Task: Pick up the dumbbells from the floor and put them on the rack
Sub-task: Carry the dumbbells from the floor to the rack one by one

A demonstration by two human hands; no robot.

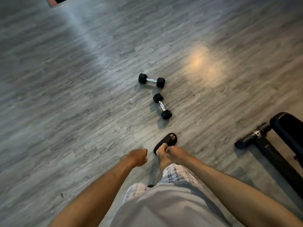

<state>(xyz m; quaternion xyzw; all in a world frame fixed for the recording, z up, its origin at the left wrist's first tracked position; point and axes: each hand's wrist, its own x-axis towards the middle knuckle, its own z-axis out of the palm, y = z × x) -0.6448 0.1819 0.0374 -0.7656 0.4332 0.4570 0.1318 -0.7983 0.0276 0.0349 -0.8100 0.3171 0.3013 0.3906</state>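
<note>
Two small black hex dumbbells with chrome handles lie on the grey wood-look floor ahead of me. The farther dumbbell (151, 80) lies crosswise. The nearer dumbbell (162, 106) points roughly away from me, just beyond my sandalled foot (166, 142). My left hand (137, 157) hangs in front of my body with its fingers curled in, holding nothing. My right hand (176, 154) is beside it, over my foot, fingers loosely curled and empty too. Both hands are well short of the dumbbells. No rack is in view.
A black weight bench (285, 138) with a foot bar (252, 135) stands at the right edge. A dark opening with a reddish frame (55, 1) sits at the top left. Bare floor spreads left of the dumbbells.
</note>
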